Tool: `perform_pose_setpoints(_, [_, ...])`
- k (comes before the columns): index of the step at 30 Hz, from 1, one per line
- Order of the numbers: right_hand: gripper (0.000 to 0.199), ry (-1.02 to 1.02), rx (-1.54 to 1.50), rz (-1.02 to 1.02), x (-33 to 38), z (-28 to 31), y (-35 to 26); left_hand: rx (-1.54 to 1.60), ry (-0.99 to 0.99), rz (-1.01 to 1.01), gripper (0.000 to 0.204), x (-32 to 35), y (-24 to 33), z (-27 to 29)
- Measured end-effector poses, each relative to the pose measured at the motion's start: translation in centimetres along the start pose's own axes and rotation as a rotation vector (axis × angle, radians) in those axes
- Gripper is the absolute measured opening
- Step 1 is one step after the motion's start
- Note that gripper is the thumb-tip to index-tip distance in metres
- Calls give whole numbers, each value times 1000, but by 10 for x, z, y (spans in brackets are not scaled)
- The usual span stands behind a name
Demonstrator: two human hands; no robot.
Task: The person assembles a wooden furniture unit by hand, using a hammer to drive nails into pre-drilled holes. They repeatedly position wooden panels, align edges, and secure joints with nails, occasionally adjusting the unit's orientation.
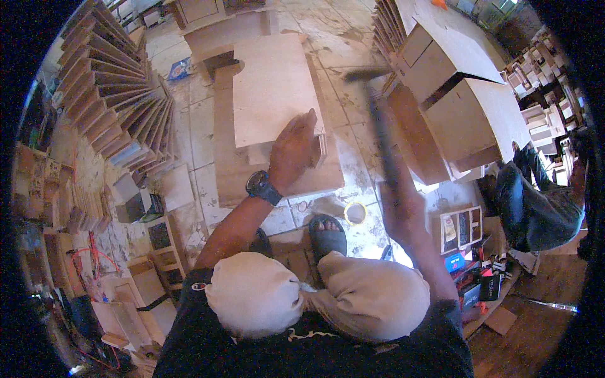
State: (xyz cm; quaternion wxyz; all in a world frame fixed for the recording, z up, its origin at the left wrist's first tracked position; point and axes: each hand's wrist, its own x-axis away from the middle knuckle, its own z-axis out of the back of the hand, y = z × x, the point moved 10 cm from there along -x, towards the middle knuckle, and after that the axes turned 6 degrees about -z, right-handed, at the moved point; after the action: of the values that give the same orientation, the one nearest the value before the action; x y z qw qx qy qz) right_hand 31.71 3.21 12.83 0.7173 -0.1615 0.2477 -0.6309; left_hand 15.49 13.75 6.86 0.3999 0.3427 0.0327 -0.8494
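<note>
Small blue box [454, 261] and black-and-red cartons [482, 283] on the floor at right; blue packet [179, 68] upper left.

pale tan plywood panel [272, 88] at upper centre; dark hammer [378, 126]; yellow tape roll [355, 213]; black wristwatch [261, 186].

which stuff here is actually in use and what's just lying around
In use: hammer raised in right hand; plywood panel and small wood block under left hand.

Lying about: tape roll, fanned wood boards, cabinets, compartment box.
</note>
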Motion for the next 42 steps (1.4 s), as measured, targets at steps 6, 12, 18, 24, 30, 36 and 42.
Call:
perform_pose_setpoints(6, [58,-55,7,-42,4,-7,6,-60,46,-50,51,1,0,-1])
perform_pose_setpoints(12, [58,-192,87,-62,10,-40,16,255,-86,157,50,5,-17,-17])
perform_pose_setpoints(18, [42,-35,-193,-309,20,-41,63,53,12,-35,51,3,3,6])
perform_pose_setpoints(24, [28,59,-699,-347,-49,-73,73,204,41,-142,41,80,24,10])
perform_pose_setpoints(30, [35,-96,-899,-441,-108,-123,48,93,35,453,21,175,-84,3])
perform_pose_setpoints(36, [37,-78,-989,-477,-113,-141,56,-43,-22,526,21,166,-156,-6])
perform_pose_setpoints(42, [35,-1,-793,-454,-114,-114,67,-5,5,589,16,164,-164,-15])
